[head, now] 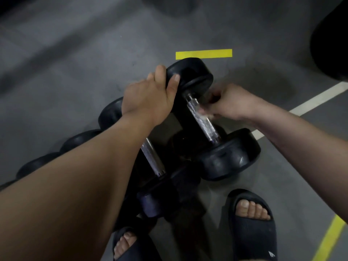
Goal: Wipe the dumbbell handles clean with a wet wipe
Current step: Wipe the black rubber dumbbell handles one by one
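Grey floor (75, 72) marked with a short yellow strip (203, 54), a white line (316, 99) and a yellow line (329, 240); dark left sandal (143, 249) and right sandal (252, 234) at the lower edge.

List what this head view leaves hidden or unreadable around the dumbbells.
Wet wipe: head view, motion blur and the right hand pinching it leave only a whitish smear on the handle.
Second dumbbell: head view, left forearm covers its handle's upper part.
Dumbbell row: head view, left forearm and the left edge cut it off.
Dark shape: head view, cut by the right edge, unidentifiable.
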Demonstrator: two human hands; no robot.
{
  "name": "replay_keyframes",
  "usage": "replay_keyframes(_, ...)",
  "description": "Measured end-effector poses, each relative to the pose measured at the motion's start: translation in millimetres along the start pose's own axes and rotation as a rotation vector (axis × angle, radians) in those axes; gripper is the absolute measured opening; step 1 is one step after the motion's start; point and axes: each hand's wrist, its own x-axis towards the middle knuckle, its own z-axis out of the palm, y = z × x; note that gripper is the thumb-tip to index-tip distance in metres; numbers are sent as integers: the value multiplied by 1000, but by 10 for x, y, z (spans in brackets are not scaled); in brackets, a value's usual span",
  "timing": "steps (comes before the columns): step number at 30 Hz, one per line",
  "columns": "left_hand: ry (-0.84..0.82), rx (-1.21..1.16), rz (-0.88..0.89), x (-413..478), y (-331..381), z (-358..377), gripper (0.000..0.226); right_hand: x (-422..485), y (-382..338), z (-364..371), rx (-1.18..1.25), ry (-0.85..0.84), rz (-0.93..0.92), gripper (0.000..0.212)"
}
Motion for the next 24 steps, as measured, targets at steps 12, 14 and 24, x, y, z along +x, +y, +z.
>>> replay_keyframes(12, 32, -30, 12, 8, 2, 30, 49, -276, -52, -107, -553, -282, 1, 35)
replay_keyframes(14, 34, -22, 14, 11, -1, 40, 49, -301, -55, -118, -596, -304, 15, 39)
replay_keyframes(24, 18, -35, 5, 12, -12, 24, 48, -178, -5, -202, -666, -397, -5, 48)
